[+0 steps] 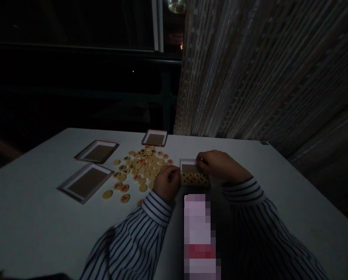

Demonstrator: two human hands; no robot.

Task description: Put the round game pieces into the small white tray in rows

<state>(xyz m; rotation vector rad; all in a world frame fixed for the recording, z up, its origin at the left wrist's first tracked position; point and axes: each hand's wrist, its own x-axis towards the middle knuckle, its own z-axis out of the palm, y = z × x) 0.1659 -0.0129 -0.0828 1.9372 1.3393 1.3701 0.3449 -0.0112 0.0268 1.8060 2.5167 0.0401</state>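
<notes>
On the white counter (284, 202), a shallow box (189, 168) holds rowed xiangqi pieces (194, 179). The left hand (167, 182) curls at its left edge, the right hand (220, 165) at its right; whether either grips anything, I cannot tell. Loose discs (144, 165) lie leftward.

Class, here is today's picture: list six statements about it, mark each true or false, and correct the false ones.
1. A tray between the left hand and right hand contains round pieces. True.
2. All loose pieces lie right of the right hand. False: the loose pieces lie left of it.
3. The left sleeve is striped. True.
4. The string curtain hangs on the picture's left side. False: the string curtain hangs on the right.
5. Some loose pieces bear red markings. True.
6. Only one tray shows. False: three other trays show.
</notes>
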